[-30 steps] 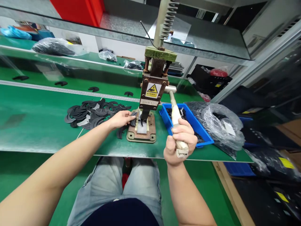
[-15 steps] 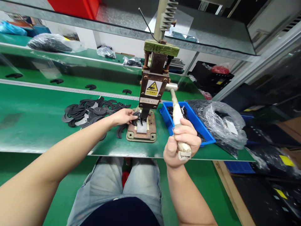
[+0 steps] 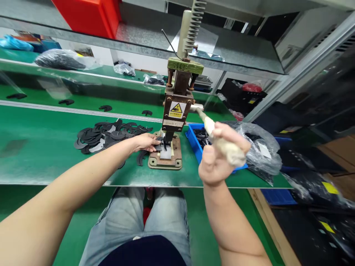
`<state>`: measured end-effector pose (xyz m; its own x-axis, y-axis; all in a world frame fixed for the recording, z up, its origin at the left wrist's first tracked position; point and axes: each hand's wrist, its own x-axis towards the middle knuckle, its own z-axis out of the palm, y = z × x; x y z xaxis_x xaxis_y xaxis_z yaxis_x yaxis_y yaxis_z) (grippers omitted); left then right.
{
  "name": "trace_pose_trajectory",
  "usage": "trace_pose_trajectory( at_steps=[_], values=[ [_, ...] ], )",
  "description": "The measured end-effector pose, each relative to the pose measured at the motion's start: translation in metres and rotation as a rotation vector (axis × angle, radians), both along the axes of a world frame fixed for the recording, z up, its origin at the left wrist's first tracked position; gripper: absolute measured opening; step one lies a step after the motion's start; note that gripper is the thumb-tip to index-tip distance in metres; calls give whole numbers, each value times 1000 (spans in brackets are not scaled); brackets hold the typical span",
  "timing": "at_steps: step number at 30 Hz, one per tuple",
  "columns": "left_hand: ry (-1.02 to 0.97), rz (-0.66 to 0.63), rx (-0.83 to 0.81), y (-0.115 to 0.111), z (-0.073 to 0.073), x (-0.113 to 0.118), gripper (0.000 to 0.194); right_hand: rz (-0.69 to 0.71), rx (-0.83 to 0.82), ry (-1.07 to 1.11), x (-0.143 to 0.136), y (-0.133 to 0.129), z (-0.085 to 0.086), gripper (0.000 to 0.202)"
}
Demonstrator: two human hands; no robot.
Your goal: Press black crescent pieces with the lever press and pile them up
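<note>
A hand-lever press (image 3: 174, 107) with a warning label stands on the green bench. My right hand (image 3: 219, 159) is wrapped round the press lever (image 3: 208, 123), whose grip is covered in pale wrapping; the hand is smeared by motion. My left hand (image 3: 146, 142) is closed on a dark curved plastic piece (image 3: 158, 145), pinching it at the left of the press base (image 3: 165, 162), under the ram. Part of the piece is hidden by my fingers and the ram. Left of the hand lies a pile of similar curved black pieces (image 3: 94, 137).
Right of the press sits a blue bin (image 3: 194, 144) of small black parts, beside a clear plastic bag (image 3: 263, 147). Several black pieces lie in a row on the belt (image 3: 85, 114) behind. A red bin (image 3: 91, 18) stands on the metal shelf above.
My right hand has swung the lever grip to the right, tilting it further from upright. My left hand stays at the press base, still pinching the curved piece. The view has shifted slightly.
</note>
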<state>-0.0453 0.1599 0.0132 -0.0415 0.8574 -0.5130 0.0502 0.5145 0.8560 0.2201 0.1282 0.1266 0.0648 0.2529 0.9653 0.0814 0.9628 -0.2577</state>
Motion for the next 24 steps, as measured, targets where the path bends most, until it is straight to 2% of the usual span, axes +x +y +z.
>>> trace_pose_trajectory(
  at_steps=[3, 5, 7, 9, 11, 12, 14, 15, 18, 24],
  values=[
    [-4, 42, 99, -15, 5, 6, 38, 116, -35, -39, 3, 24, 42, 57],
    [-12, 49, 184, -29, 10, 6, 40, 104, -61, -24, 8, 38, 48, 60],
    [-14, 39, 256, -48, 17, 3, 43, 4, -151, 60, 13, 44, 27, 54],
    [-7, 11, 307, -70, 25, 1, 46, -34, -323, 63, 16, 39, -15, 38],
    [4, -28, 335, -92, 32, 1, 47, 40, -461, -78, 12, 24, -64, 22],
    [9, -45, 345, -102, 35, 3, 47, 102, -532, -167, 7, 13, -86, 23],
    [14, -67, 365, -119, 39, 9, 46, 232, -643, -316, -5, -10, -120, 25],
    [11, -75, 373, -125, 40, 13, 46, 291, -685, -365, -12, -21, -131, 27],
    [-4, -109, 369, -139, 42, 26, 46, 394, -764, -399, -31, -45, -146, 23],
    [-46, -166, 322, -151, 46, 40, 48, 382, -788, -304, -43, -65, -147, 20]
  ],
)
